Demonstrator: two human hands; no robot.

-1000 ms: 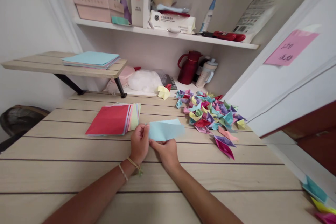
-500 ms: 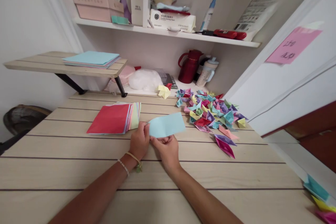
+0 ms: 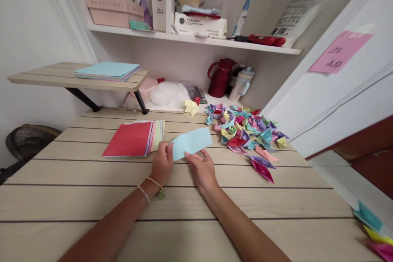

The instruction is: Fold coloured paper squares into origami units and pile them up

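A light blue sheet of paper (image 3: pixel 190 142), folded into a long strip, is held above the slatted table (image 3: pixel 172 204). My left hand (image 3: pixel 162 163) pinches its left end between thumb and fingers. Along the lower edge, near the middle, my right hand (image 3: pixel 203 168) has its thumb on the paper with the fingers curled behind it. Just beyond my left hand lies a stack of coloured paper (image 3: pixel 130 139) with a red sheet on top. To the right of the strip spreads a pile of folded paper boats (image 3: pixel 245 129) in many colours.
A raised wooden stand (image 3: pixel 39 75) at the left bears more paper (image 3: pixel 107 69). A yellow folded piece (image 3: pixel 191 107) sits near the back edge. Behind are a red jug (image 3: pixel 221 77) and a pale bottle (image 3: pixel 242 84), under a white shelf (image 3: pixel 147 35). More folded pieces (image 3: pixel 368 216) lie at the lower right.
My right hand has slid rightward along the strip's lower edge, away from my left hand. The strip's right end has shifted slightly left and up.
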